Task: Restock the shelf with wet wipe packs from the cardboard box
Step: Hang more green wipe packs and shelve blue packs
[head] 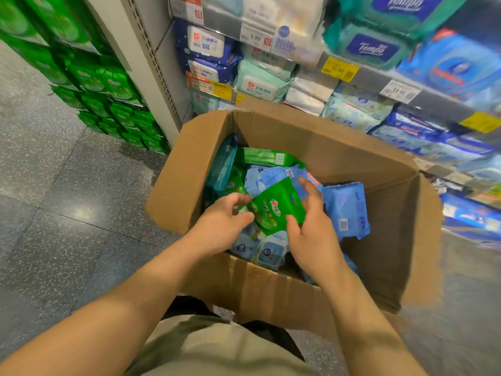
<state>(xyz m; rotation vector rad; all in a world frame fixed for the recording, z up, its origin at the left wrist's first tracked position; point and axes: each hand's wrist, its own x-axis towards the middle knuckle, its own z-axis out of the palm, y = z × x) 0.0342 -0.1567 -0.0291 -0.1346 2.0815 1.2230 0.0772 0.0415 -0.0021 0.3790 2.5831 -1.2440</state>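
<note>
Two hands work over the open cardboard box point(284, 147), which stands on the floor point(67, 185) just in front of the shelf point(366, 74), likely so that packs need only a short lift. The green wet wipe pack point(276, 207) sits tilted above the jumble at the middle of the box, between the hands. The right hand point(311, 229) holds it, thumb curled onto its near edge and fingers up behind its far side; that grip is clamped on the pack. The left hand point(225, 221) is beside the pack's left edge with fingers loosely curled; whether it pinches the pack or only steadies it I cannot tell. Blue packs point(347, 210) lie toward the box's right wall, teal ones point(222, 166) against its left wall. By my reading, the pack is being sorted out for shelving.
</note>
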